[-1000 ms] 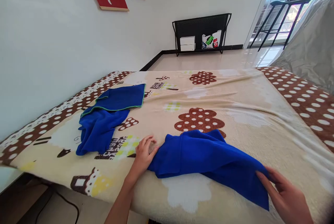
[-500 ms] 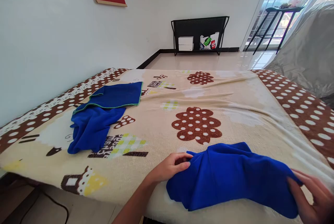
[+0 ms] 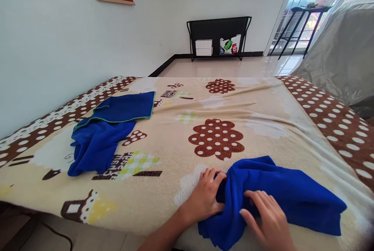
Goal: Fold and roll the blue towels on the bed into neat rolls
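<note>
A blue towel (image 3: 286,196) lies bunched near the front edge of the bed, right of centre. My left hand (image 3: 206,196) grips its left end, fingers curled into the fabric. My right hand (image 3: 267,218) rests on the towel just right of the left hand, fingers pressing into the cloth near the front edge. The towel's right end trails toward the bed's right side.
The bed carries a beige blanket (image 3: 222,106) with brown dotted patterns. A folded blue towel with green trim (image 3: 125,107) and a crumpled blue towel (image 3: 96,145) lie at the left. A black rack (image 3: 217,38) stands by the far wall; a covered grey shape (image 3: 341,56) is at right.
My right hand left the towel's right end and came to the left end beside my left hand. The left hand moved slightly right and closed on the cloth.
</note>
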### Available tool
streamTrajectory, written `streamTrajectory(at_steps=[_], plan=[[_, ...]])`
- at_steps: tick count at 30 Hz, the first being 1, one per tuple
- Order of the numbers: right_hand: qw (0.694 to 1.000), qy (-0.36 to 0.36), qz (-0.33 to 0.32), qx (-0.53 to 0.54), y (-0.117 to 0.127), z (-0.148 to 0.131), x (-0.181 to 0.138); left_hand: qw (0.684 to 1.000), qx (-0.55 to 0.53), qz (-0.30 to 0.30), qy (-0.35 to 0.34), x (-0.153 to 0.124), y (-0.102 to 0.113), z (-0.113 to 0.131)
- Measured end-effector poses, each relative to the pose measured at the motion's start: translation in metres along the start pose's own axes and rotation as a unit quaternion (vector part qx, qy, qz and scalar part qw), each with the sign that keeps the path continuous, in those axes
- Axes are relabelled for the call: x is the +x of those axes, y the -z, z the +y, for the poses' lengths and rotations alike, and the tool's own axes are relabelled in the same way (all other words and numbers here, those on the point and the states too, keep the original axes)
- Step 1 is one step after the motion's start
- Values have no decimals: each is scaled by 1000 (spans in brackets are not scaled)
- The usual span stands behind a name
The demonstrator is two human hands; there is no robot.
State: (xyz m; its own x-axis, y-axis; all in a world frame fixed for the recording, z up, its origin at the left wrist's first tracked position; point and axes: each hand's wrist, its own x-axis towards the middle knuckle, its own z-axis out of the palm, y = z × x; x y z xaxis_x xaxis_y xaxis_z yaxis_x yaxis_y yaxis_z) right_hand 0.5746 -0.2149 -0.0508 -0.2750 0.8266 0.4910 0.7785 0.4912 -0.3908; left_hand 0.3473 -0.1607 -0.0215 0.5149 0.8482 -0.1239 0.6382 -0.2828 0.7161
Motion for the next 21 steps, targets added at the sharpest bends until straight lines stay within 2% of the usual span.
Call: streamTrajectory(at_steps=[2,4,7,9,11,13,15,17,19,21], plan=[[1000,7,14,-24,-16,-18,10,999,-33,-12,1,2,-7,4],[1000,5,10,-17,-21,-21,14,997,-73,-26,8,2,-9,6],[995,-37,-49,83,-9,-3,7,991,-134,-26,20,-1,-3,7],[978,-110,-77,159,9,15,-2,986,-160,-9,44,-4,5,8],[953,-201,-49,221,28,32,-13,981,-174,25,78,-9,16,9],[919,-287,10,270,43,44,-23,973,-197,70,95,-15,29,10],[887,-343,59,303,51,48,-31,964,-218,120,91,-22,44,10],[867,-369,79,325,53,46,-32,959,-223,155,84,-29,58,10],[852,-378,89,351,52,43,-29,963,-207,146,87,-35,68,10],[830,-387,107,387,50,43,-25,973,-183,100,96,-40,71,8]])
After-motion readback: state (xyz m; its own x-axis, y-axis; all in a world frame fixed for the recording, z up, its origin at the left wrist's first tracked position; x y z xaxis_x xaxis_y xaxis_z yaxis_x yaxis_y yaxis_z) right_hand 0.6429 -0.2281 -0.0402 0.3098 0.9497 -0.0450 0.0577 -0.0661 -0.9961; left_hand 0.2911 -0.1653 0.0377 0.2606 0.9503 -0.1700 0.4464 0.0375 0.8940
